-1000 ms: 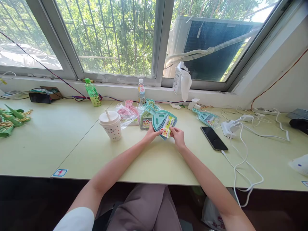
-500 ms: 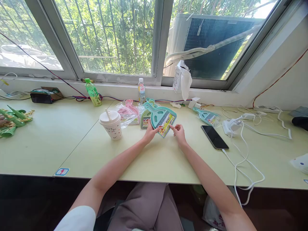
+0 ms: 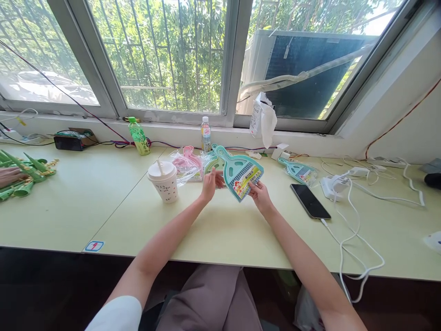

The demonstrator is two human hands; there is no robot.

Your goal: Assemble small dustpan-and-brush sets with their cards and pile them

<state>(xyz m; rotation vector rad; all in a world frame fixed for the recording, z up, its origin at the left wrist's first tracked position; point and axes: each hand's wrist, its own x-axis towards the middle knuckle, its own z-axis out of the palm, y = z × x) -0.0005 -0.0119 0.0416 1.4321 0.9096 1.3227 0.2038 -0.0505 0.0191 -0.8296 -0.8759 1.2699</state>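
A teal mini dustpan and brush set [image 3: 237,169] with a yellow printed label is raised above the table, tilted with its handle up to the left. My right hand [image 3: 261,195] pinches its lower right corner. My left hand [image 3: 211,185] is just left of the dustpan, apart from it, fingers spread and seemingly empty; some fingertips are hard to make out. Behind that hand stands a light green dustpan set [image 3: 214,163], partly covered by the teal one. Beside it lies a pink dustpan set [image 3: 189,162] in clear plastic wrap.
A lidded paper cup with a straw [image 3: 166,186] stands left of my hands. To the right are a wrapped teal dustpan set [image 3: 299,171], a phone [image 3: 310,201] and white cables. Two bottles stand by the window. At far left, another person's hand [image 3: 13,176] touches green plant-like pieces [image 3: 31,172].
My left hand has let go of the teal dustpan set and drawn slightly left. My right hand now holds the set, which has shifted a little right. The camera view has moved slightly.
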